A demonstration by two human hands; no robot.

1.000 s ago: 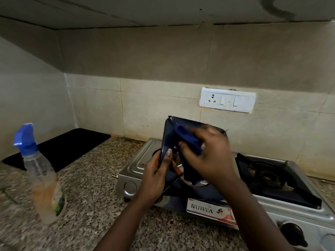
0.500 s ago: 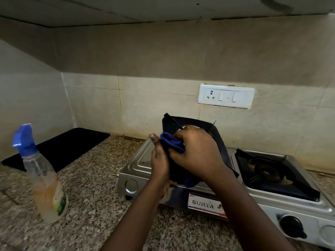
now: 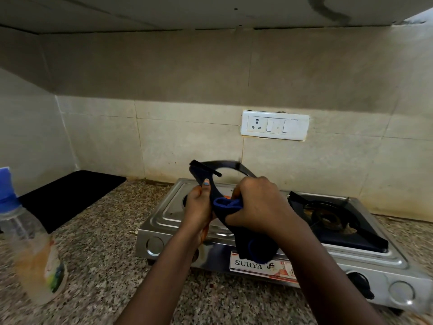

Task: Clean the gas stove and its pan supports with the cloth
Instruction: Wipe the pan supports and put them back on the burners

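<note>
Gripping the lifted pan support (image 3: 212, 171) in the left hand (image 3: 199, 207) above the gas stove (image 3: 168, 221) — right hand (image 3: 257, 205) clutching the blue cloth (image 3: 228, 205), pressing it against the support's rim.

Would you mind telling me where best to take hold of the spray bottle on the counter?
Grip the spray bottle around its clear body, just below the blue nozzle, coming from its right side, probably with the left hand. It stands upright on the counter with open space there.
</note>
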